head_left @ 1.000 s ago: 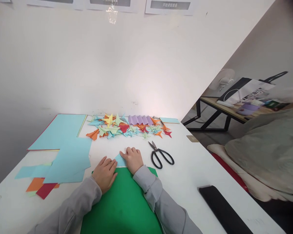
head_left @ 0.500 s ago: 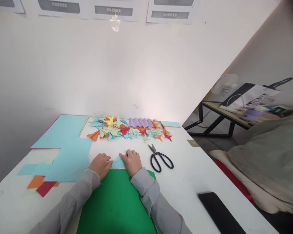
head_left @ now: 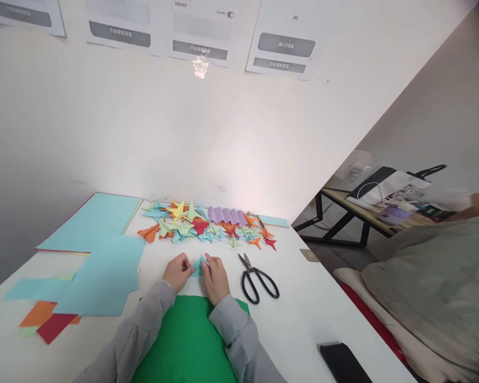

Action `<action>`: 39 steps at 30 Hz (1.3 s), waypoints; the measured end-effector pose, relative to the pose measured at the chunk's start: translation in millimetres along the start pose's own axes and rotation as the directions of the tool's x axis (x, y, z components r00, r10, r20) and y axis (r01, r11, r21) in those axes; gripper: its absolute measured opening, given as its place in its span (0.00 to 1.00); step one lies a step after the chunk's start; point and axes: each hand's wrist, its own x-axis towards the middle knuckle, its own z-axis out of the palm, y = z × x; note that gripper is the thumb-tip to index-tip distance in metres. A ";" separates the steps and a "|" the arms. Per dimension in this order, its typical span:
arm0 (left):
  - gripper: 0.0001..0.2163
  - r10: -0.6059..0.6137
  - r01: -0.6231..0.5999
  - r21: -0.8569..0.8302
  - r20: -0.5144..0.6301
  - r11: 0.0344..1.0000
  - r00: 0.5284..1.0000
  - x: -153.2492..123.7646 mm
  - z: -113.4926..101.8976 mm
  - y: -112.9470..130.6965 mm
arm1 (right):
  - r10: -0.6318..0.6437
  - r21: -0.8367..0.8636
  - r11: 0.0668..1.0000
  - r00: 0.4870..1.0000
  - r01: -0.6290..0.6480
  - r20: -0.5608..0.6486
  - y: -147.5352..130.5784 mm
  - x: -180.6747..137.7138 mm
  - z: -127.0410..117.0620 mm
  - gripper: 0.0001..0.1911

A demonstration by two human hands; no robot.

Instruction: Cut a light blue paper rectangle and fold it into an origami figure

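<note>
Between my two hands, just above the white tabletop, is a small piece of folded light-blue paper (head_left: 197, 267). My left hand (head_left: 179, 271) pinches its left side between thumb and fingers. On the right side, my right hand (head_left: 216, 277) grips it, thumb toward me and fingers partly hiding it. Below my wrists lies a green sheet (head_left: 191, 340). Black-handled scissors (head_left: 259, 277) rest to the right of my right hand, blades slightly apart. Beyond my hands spreads a pile of small folded paper shapes (head_left: 179, 229) in several colours.
Light-blue sheets (head_left: 99, 279) and orange and red paper pieces (head_left: 56, 329) lie at the left. A pleated purple paper (head_left: 226, 215) stands by the wall. At the right front is a black flat object (head_left: 345, 363). A bag (head_left: 387, 186) sits on another table.
Both hands have lifted the blue paper slightly and tilted it, its outline now narrower and more peaked. The camera view has tipped upward, showing more of the wall sheets.
</note>
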 end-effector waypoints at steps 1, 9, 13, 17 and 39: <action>0.12 0.001 -0.001 -0.092 0.004 0.996 1.000 4.7 -0.1 0.6 | 0.054 0.139 0.989 0.998 -0.051 -0.014 -0.5 4.2 -0.1 0.17; 0.17 -0.015 -0.009 -0.591 -0.035 0.807 0.999 34.0 -9.3 2.4 | 0.169 0.434 0.887 0.986 -0.160 0.019 -16.6 36.4 9.0 0.22; 0.17 -0.046 0.028 -0.661 -0.009 0.750 0.999 35.9 -7.6 -1.6 | 0.164 0.479 0.860 0.985 -0.173 0.061 -16.5 34.1 17.0 0.20; 0.16 -0.069 0.072 -0.676 0.031 0.733 0.997 37.4 -3.8 -2.5 | 0.182 0.492 0.847 0.980 -0.199 0.083 -9.6 30.0 15.1 0.21; 0.13 -0.084 0.127 -0.640 0.098 0.758 0.992 35.7 -2.8 -6.6 | 0.185 0.433 0.877 0.978 -0.210 0.099 -10.1 26.0 7.7 0.19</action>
